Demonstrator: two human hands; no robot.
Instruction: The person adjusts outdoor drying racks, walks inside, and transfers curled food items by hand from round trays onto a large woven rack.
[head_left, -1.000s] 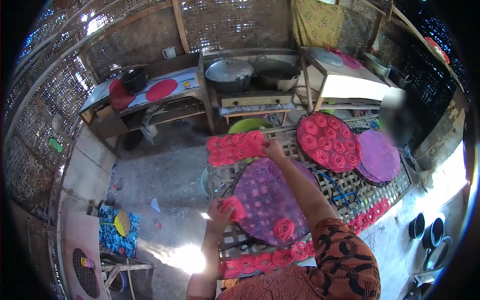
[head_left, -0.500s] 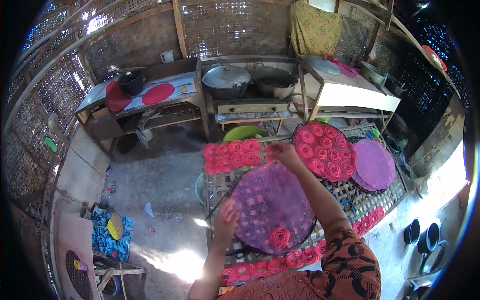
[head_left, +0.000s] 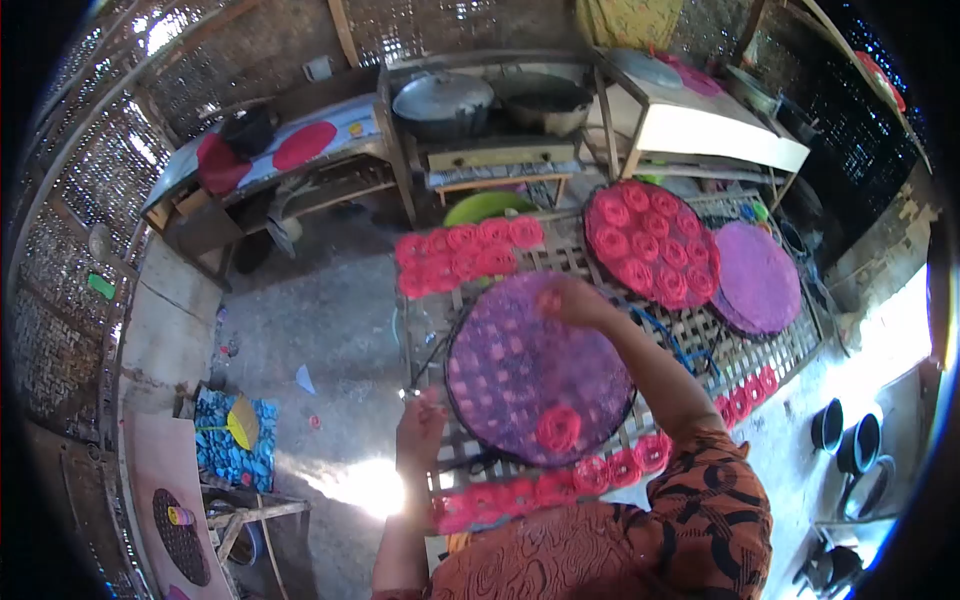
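A round purple net tray (head_left: 500, 390) lies on a bamboo lattice rack in front of me. One pink coiled rosette (head_left: 558, 428) rests near the tray's front edge. My right hand (head_left: 570, 303) is over the tray's far part, fingers curled; whether anything is between them does not show. My left hand (head_left: 422, 430) is just off the tray's left edge, its blurred fingers slightly apart, with nothing plainly in it. Beyond the tray, two rows of pink rosettes (head_left: 465, 250) lie on the rack. Another row of rosettes (head_left: 590, 474) runs along the near edge.
A second round tray (head_left: 652, 245) full of pink rosettes stands at the back right, beside a purple disc-shaped tray (head_left: 757, 280). Behind the rack are a stove (head_left: 500, 160) with large pots and a green basin (head_left: 488, 207). Black buckets (head_left: 858, 472) stand on the floor at right.
My right hand has come back from the far rows to over the tray. One more rosette now lies at the right end of those rows. My left hand has drawn off the tray's edge.
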